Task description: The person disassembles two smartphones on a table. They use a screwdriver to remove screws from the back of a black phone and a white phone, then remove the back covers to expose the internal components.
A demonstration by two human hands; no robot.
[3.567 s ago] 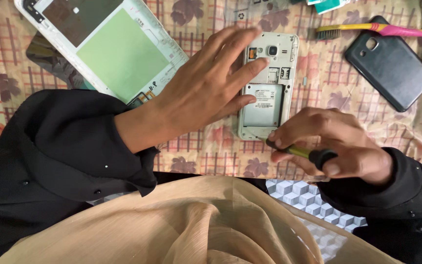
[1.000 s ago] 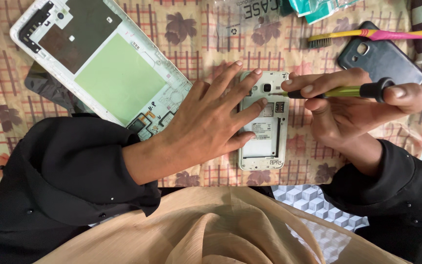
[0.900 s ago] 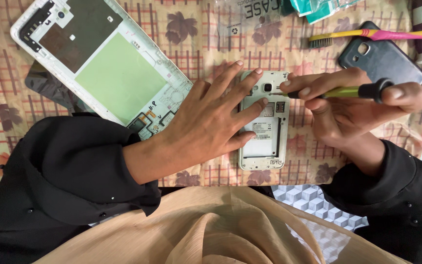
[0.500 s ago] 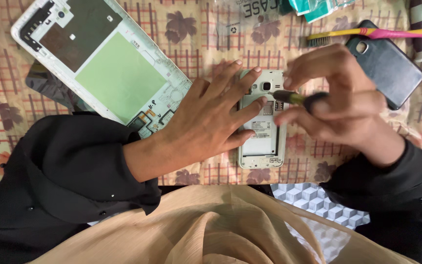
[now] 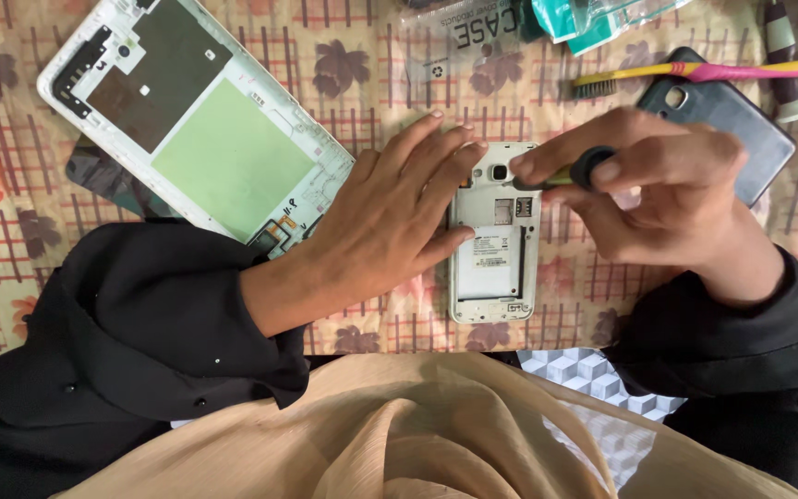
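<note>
On floral tablecloth (image 5: 11, 268): big white tablet frame (image 5: 196, 120) upper left. Left hand (image 5: 385, 217) flat, fingers spread, pressing small open-back white phone (image 5: 493, 236) at its left edge. Right hand (image 5: 662, 189) pinched shut around screwdriver (image 5: 570, 173), tip over phone's top.

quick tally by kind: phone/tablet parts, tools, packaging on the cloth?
Device parts: 3: white phone, large white frame, dark back cover
Tools: 3: screwdriver, toothbrush, second screwdriver
Plastic packets: 2: clear packet, teal packet
Total: 8
</note>
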